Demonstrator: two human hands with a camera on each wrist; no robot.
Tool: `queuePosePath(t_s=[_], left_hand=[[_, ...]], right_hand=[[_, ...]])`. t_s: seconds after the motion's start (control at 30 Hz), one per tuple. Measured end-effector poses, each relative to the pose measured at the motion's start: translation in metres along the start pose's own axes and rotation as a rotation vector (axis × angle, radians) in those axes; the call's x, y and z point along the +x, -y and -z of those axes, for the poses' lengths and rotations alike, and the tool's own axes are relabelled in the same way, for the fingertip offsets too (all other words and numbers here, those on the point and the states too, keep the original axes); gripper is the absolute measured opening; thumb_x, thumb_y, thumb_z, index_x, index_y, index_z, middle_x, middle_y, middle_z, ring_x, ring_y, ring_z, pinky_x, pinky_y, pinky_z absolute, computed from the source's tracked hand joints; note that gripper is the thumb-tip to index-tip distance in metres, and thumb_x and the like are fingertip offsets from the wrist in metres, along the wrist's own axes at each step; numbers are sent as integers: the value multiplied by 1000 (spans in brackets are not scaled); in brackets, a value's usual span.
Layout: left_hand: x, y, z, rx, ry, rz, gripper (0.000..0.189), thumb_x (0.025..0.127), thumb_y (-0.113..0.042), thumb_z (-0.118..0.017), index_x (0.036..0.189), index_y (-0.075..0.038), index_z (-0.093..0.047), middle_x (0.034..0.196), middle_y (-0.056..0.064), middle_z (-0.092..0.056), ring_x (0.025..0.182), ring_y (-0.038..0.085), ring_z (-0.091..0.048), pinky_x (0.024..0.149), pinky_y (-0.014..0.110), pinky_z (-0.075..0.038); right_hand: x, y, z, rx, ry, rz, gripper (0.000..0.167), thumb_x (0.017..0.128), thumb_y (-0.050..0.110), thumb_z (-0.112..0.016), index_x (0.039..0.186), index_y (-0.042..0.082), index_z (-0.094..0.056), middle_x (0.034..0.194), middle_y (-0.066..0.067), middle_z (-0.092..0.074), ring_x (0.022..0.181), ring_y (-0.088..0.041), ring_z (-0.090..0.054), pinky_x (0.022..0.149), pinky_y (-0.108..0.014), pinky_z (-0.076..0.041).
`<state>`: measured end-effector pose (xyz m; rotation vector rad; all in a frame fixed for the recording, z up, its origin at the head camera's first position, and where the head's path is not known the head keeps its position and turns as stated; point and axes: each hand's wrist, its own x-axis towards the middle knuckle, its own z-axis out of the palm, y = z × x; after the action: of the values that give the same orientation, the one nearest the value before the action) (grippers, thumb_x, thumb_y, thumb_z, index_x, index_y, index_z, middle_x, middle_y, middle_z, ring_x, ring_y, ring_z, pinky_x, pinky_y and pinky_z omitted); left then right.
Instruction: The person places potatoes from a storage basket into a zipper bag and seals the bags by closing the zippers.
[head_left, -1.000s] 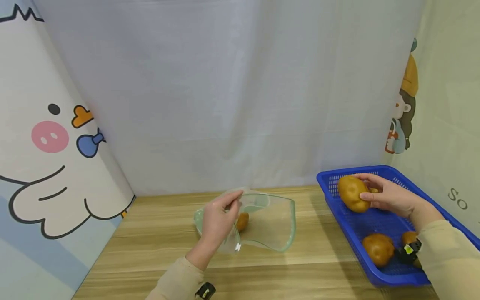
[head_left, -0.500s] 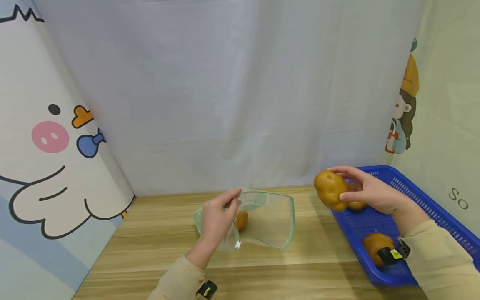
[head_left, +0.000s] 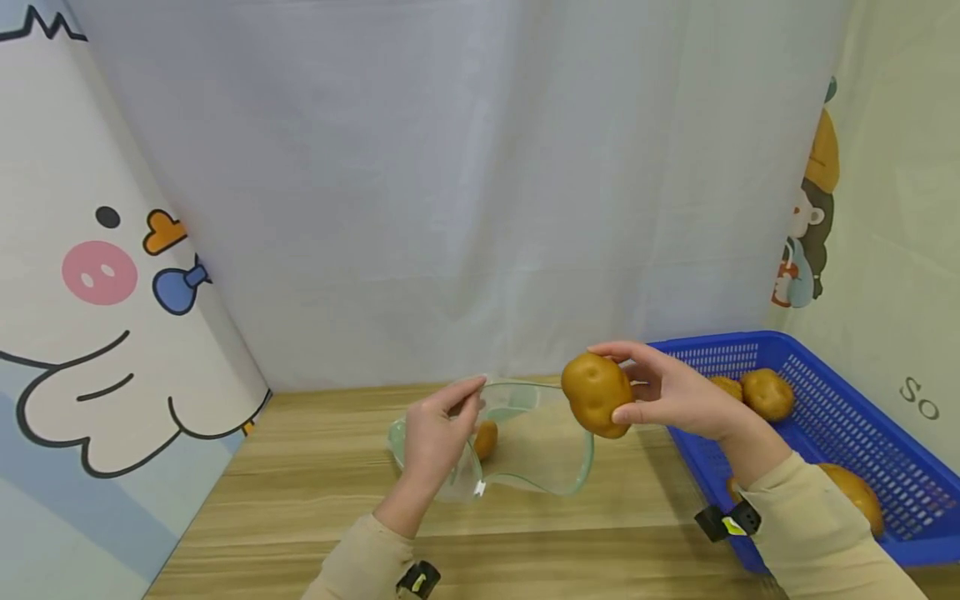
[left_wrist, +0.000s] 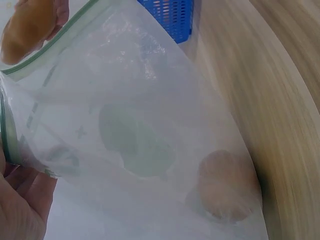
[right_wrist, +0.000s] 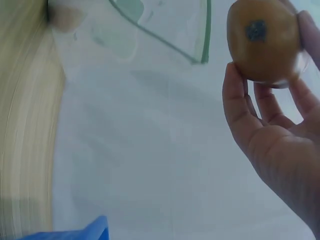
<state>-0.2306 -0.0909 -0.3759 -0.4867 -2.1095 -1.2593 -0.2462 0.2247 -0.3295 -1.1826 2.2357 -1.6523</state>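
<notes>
My left hand [head_left: 442, 429] pinches the rim of a clear zip bag [head_left: 536, 446] with a green edge, its mouth spread toward the right. Inside the bag lies one brown potato [head_left: 486, 439], also seen through the plastic as a blurred potato [left_wrist: 227, 187] in the left wrist view. My right hand [head_left: 667, 392] grips a large, lumpy potato [head_left: 597, 393] between thumb and fingers, in front of the bag's right rim in the head view. The right wrist view shows a dark patch on this held potato [right_wrist: 265, 40].
A blue plastic basket [head_left: 900, 483] stands at the right of the wooden table [head_left: 570, 550]. In it are a round potato [head_left: 767, 394] at the back and another potato [head_left: 855, 496] partly behind my right sleeve. A pale curtain [head_left: 450, 208] hangs behind the table.
My right hand has carried the potato left, from above the basket to the bag's mouth. The left hand has stayed nearly still on the bag.
</notes>
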Motion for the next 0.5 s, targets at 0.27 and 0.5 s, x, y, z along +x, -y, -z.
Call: queuePosePath(t_s=[0.27,0.5], left_hand=[[1,-1,-2,-22,-20,2,18,90,3,-69,105,-2,-77,91,11,-75,65,18,-71,54,17,-56],[1,0,-3,-53,-31,9,17,91,2,-69,105,-2,-78,92,11,-75,68,20,-72,54,18,-56]], right_hand=[[12,2,-29,-268,-76,81,65,84,9,-81,142,8,-51,131,-10,-50,111,-21,-56,90,-33,-56],[20,5,-56,-469,-112,175,69,76,11,-87,138,12,-56,124,-8,-52,104,-19,-55,78,-34,-57]])
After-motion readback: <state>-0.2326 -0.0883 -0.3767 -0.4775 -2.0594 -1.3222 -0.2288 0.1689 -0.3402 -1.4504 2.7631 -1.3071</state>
